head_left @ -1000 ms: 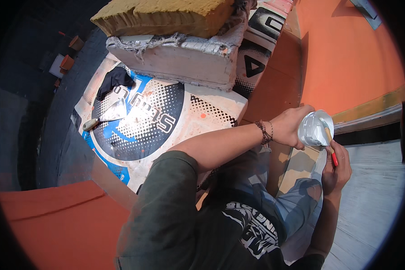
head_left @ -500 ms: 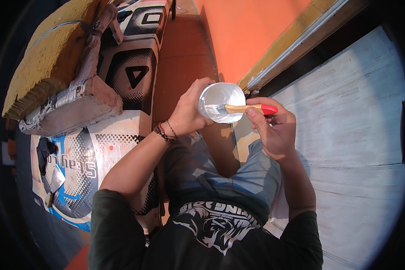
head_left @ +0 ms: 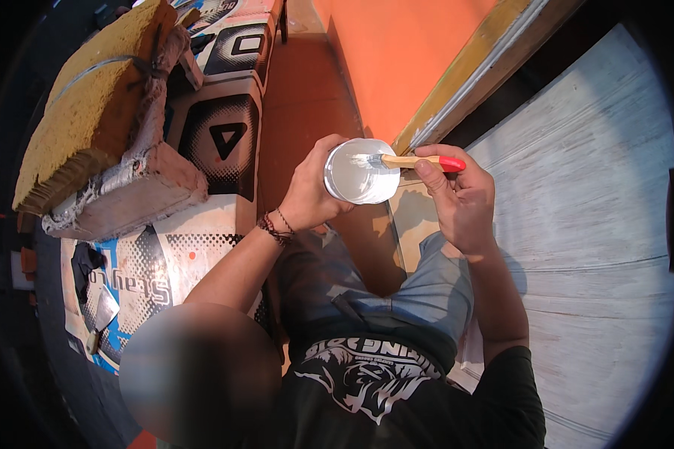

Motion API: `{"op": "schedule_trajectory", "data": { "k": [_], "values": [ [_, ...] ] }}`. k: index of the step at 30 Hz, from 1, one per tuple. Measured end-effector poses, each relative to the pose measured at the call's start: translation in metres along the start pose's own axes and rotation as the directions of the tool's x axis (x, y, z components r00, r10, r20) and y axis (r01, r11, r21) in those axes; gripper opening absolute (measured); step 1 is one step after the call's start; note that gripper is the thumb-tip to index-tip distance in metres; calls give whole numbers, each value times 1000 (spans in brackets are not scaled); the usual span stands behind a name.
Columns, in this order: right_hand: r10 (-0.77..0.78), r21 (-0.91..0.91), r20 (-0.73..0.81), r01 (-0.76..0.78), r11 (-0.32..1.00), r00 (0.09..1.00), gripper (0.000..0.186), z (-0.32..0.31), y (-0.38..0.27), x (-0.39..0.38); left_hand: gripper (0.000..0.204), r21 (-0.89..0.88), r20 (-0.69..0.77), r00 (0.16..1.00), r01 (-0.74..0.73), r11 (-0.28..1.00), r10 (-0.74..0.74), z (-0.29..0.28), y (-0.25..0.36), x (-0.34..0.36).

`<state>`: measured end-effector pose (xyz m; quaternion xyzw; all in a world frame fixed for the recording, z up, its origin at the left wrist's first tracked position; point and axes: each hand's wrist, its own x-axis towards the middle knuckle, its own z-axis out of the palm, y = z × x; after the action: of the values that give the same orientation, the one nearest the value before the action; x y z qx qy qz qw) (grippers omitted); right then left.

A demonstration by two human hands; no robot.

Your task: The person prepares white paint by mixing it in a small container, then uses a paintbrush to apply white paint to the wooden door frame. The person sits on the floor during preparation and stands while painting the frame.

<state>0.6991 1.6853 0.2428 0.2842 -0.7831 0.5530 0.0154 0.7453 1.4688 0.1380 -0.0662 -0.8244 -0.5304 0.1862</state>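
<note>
My left hand (head_left: 311, 185) is wrapped round a white cup (head_left: 361, 196) that is tilted toward me, its inside coated with white paint. In my right hand (head_left: 459, 196) is a paintbrush (head_left: 410, 162) with a wooden handle and a red end, pinched between thumb and fingers. The brush lies across the cup's right rim, its bristles inside and whitened by paint. Both hands are in front of my lap, between a patterned bench and a white-painted panel.
To the right stands a white-streaked wooden panel (head_left: 577, 202). At the left, a patterned bench (head_left: 202, 217) bears a yellow sponge-like block (head_left: 90, 112) strapped to a paint-crusted holder (head_left: 131, 198), a scraper (head_left: 105, 314) and a dark cloth (head_left: 87, 262). An orange wall (head_left: 404, 60) rises ahead.
The brush has shifted up toward the cup's upper right rim, and the cup has moved slightly left. A blurred round patch now covers my left upper arm.
</note>
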Motion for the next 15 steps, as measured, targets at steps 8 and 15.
{"op": "schedule_trajectory", "data": {
  "k": [8, 15],
  "values": [
    [-547, -433, 190, 569, 698, 815, 24, 11, 24, -5, 90, -125, 6, 1000, 17, 992, -16, 2, 5, 2],
    [-207, -270, 35, 209, 940, 978, 18, 15, 7, -18, 90, -21, 15, 1000, 14, 1000, -14, -1, 3, -2]
  ]
}}
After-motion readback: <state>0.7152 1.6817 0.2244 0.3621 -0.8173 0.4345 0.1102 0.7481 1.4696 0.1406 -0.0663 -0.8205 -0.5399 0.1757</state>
